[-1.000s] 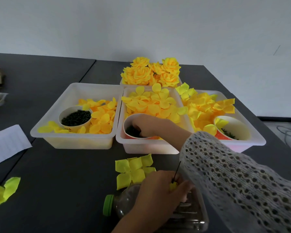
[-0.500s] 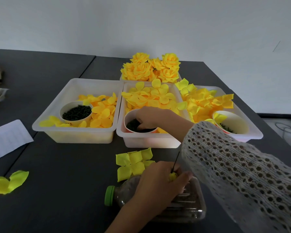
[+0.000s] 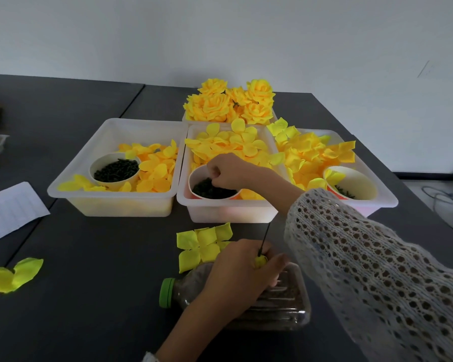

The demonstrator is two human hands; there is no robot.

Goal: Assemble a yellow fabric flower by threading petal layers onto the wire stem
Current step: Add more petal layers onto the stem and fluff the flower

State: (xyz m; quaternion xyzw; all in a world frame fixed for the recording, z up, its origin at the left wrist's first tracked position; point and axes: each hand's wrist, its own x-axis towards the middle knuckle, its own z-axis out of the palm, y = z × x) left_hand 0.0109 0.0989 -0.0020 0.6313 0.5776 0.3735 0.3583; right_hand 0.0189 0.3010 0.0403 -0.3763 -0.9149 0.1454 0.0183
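- Down at the near edge of the dark grey tabletop point(image 3: 89, 296), the left hand point(image 3: 242, 273) was curled around a small yellow flower bud point(image 3: 260, 261) with a thin black wire stem point(image 3: 264, 237) that stuck up out of its grip.
- That hand rested on a clear plastic bottle with a green cap point(image 3: 280, 307), which lay on its side.
- Just beside the left hand, on its far left side, lay a flat yellow-green fabric petal layer point(image 3: 199, 244), touching the tabletop and not held.
- The right hand point(image 3: 229, 172), in a white open-knit sleeve point(image 3: 364, 257), reached into the middle white plastic tray point(image 3: 230, 212); its fingers were bent and pinched down into the small dark green pieces in a paper cup point(image 3: 198, 176) there. What it pinched could not be told.
- Loose yellow fabric petals point(image 3: 228, 145) filled that tray behind the cup.
- The left white plastic tray point(image 3: 110, 205) and the right white plastic tray point(image 3: 385, 197) each held petals and a cup.
- Finished yellow fabric roses point(image 3: 230, 103) sat heaped behind the trays.
- A stray yellow-green petal piece point(image 3: 13, 275) lay far left, well apart from both hands.
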